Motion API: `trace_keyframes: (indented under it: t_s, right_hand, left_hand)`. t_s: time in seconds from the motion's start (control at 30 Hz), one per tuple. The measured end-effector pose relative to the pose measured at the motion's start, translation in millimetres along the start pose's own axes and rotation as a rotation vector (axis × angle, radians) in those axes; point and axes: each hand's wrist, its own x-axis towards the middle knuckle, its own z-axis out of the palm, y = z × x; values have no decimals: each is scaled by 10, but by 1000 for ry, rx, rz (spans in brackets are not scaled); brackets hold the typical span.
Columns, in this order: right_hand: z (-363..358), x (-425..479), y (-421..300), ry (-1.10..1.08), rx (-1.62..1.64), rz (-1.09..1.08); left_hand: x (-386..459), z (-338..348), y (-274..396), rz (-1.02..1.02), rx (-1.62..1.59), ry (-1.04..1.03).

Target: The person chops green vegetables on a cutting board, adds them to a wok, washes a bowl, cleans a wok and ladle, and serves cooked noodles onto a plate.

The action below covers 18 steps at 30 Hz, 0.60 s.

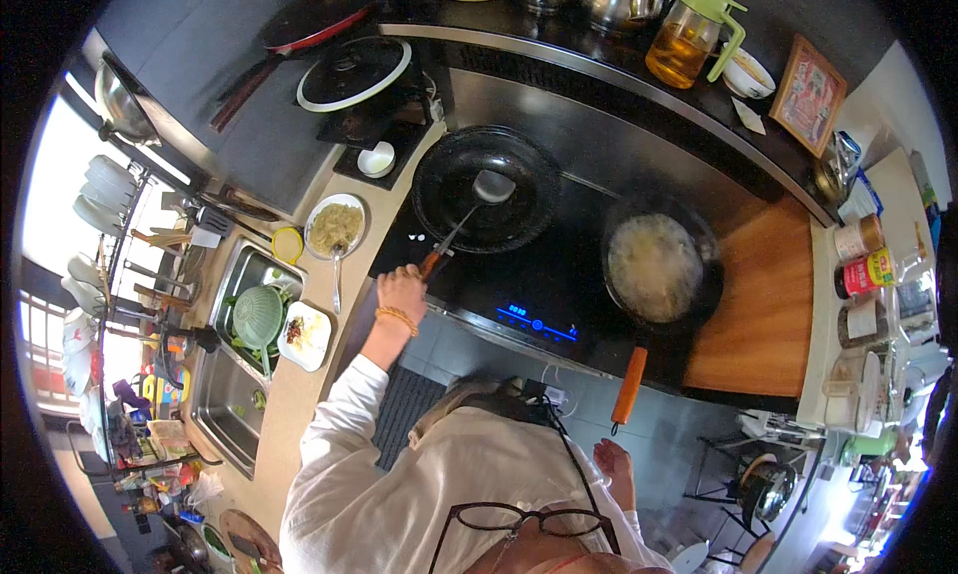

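My left hand (402, 293) grips the wooden handle of a metal wok spatula (494, 187). The spatula's blade rests inside a black wok (524, 226) at the back left of the cooktop. Low on the right, my right hand (614, 462) hangs with fingers loosely bent and nothing visible in it. Just beyond it, apart from the fingers, is the wooden handle (629, 387) of a dark pan. Pale, foamy liquid (655, 268) steams in that pan. Lit blue controls (537, 324) show on the front of the black cooktop (479, 278).
On the left counter are a plate of pale shredded food (334, 226) with a spoon, a white dish of chopped seasonings (305, 337) and a small white bowl (376, 159). A green colander (258, 316) sits in the sink (232, 417). An oil jug (677, 50) stands on the back ledge.
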Motion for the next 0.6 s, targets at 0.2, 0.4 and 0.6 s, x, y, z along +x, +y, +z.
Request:
trace_keyframes:
  t_s: [0.2,0.4,0.6]
  right_hand:
    - [27,63,128,-50,54,-119]
    - [353,-326,102,41,-28,-256]
    - [577,-678,83,111,-52,-425]
  left_hand:
    - [719,174,-913,-166,87,54]
    - [1166,98,-1137,-77,158,227]
    - [1362,75,-1256,55,142,125]
